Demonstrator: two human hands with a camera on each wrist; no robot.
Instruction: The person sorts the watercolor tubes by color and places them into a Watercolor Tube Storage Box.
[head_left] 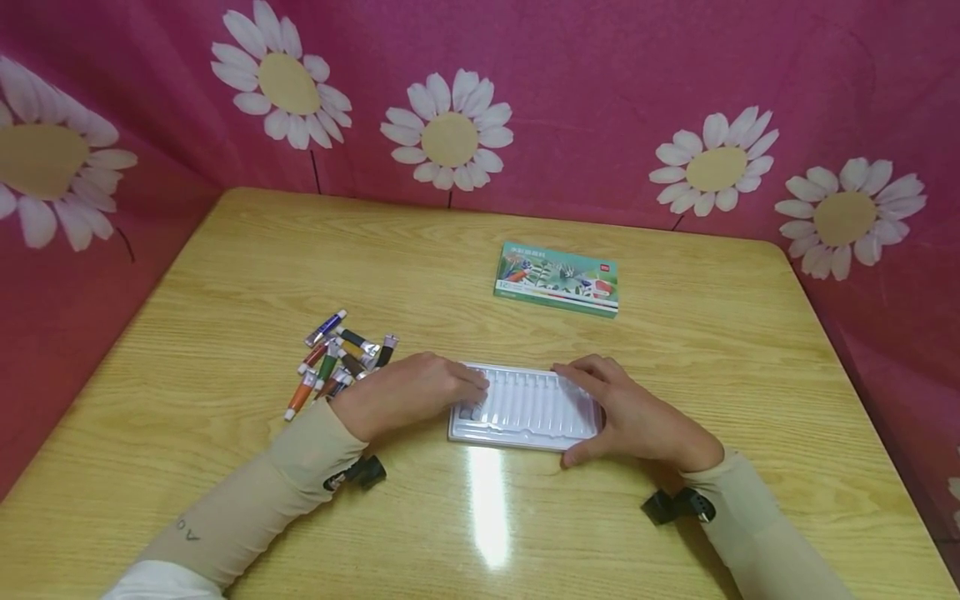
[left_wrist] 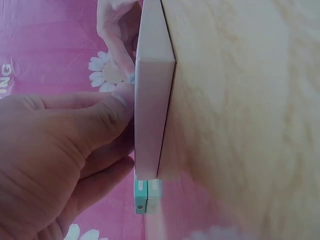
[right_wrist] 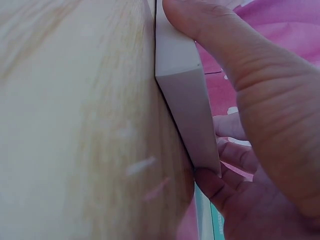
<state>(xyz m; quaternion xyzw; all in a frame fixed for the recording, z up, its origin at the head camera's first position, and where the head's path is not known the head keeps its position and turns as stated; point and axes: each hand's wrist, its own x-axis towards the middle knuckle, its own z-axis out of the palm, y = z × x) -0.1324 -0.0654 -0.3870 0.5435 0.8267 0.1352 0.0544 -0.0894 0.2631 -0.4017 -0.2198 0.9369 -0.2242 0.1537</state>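
Observation:
A white plastic tray with a row of narrow slots lies on the table. My right hand grips its right end, thumb on the near edge and fingers at the far edge; the right wrist view shows the thumb along the side wall. My left hand reaches over the tray's left end, with thumb and fingers pinched together down at the leftmost slots. A pale paint tube shows below those fingertips, mostly hidden by them. In the left wrist view the thumb is at the tray's rim.
Loose paint tubes in several colours, an orange tube among them, lie heaped left of the tray beside my left forearm. A green paint box lies flat behind the tray. A pink flowered cloth hangs behind the table.

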